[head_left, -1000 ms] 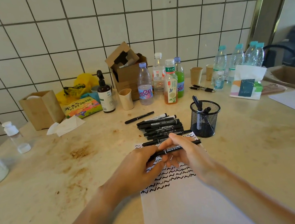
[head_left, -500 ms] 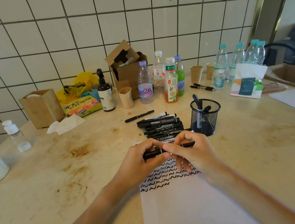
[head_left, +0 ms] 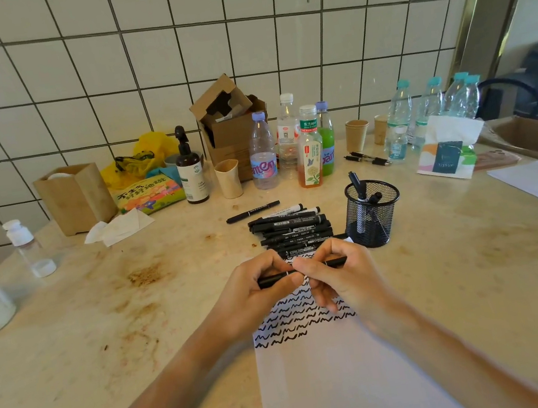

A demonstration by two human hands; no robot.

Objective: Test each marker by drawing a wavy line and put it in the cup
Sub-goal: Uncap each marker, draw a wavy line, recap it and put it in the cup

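Above the white paper sheet [head_left: 348,383] scrawled with wavy lines, my left hand [head_left: 256,295] and right hand [head_left: 344,279] grip one slim black marker [head_left: 336,261] horizontally, fingers curled round it. Uncapping seems next, then drawing; afterwards the black mesh cup [head_left: 372,213].

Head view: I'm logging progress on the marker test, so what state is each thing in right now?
Held marker: level above the paper, gripped by both hands, capped as far as shows.
Left hand: grips one end.
Right hand: grips the other end.
Mesh cup: upright, a few markers inside.
Marker pile: lying flat, capped.
Paper: wavy lines across its top.
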